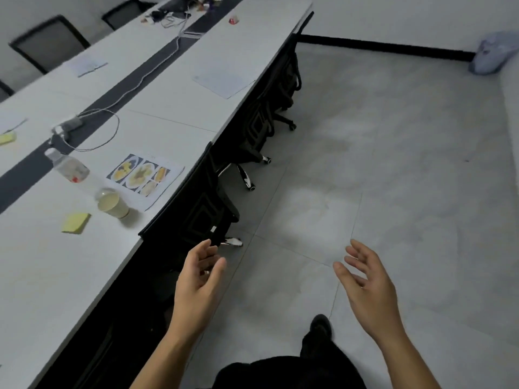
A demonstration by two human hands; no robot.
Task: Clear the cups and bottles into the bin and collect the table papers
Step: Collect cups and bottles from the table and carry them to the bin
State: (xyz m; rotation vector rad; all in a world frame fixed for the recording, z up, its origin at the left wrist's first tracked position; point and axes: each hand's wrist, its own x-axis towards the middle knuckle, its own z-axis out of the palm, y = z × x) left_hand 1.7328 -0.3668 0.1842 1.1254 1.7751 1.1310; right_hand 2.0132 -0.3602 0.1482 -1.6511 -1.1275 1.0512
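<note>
Left hand (pixel 200 272) and right hand (pixel 365 279) hang loose-fingered, grasping nothing, over grey floor. Cream paper cup (pixel 113 204), clear plastic bottle (pixel 68 167), food-photo printed sheet (pixel 144 175) sit together on the long white table (pixel 42 276).

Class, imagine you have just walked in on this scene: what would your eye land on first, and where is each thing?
First, the left hand and right hand, open and empty in the foreground. Next, on the white table at left, the colourful sheet of food photos near the edge, with a paper cup and a clear bottle close by it.
</note>
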